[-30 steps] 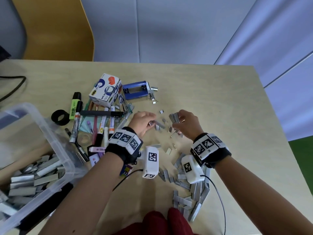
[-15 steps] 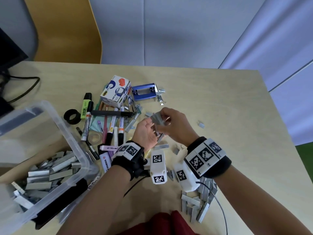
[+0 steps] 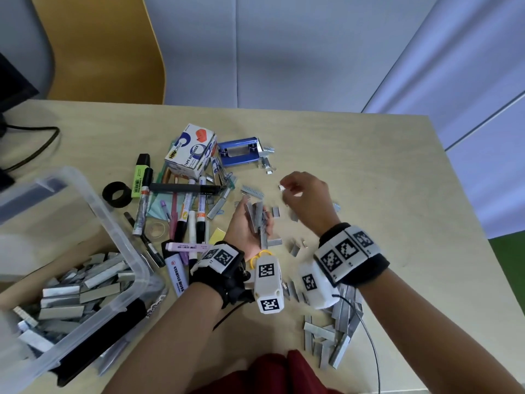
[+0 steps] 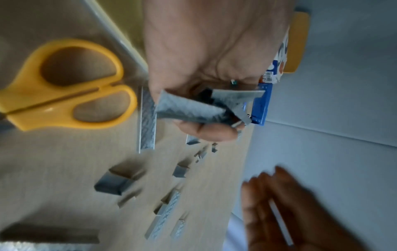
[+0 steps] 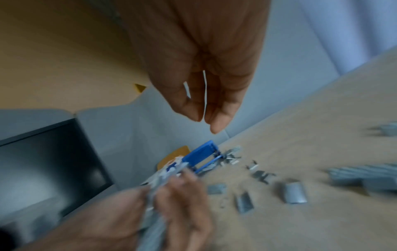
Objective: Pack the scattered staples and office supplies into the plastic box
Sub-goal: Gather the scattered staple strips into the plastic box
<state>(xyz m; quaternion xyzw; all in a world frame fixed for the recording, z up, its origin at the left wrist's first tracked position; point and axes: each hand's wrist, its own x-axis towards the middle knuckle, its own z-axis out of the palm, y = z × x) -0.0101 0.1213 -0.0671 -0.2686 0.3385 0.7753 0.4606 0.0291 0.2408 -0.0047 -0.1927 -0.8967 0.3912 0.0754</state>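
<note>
Left hand (image 3: 250,223) is up off the tabletop (image 3: 369,172), palm turned up, fingers curled round a bundle of staple strips (image 3: 260,220). Right hand (image 3: 308,196) hovers just beyond it, fingertips pinching one small staple piece (image 3: 282,188) (thin and bright between the fingers in the right wrist view). Loose staples (image 3: 295,247) lie scattered between the wrists, with a bigger heap (image 3: 338,331) near the tabletop's front edge. The plastic box (image 3: 85,265) sits at left, already holding many strips. Markers (image 3: 193,214) lie beside it.
</note>
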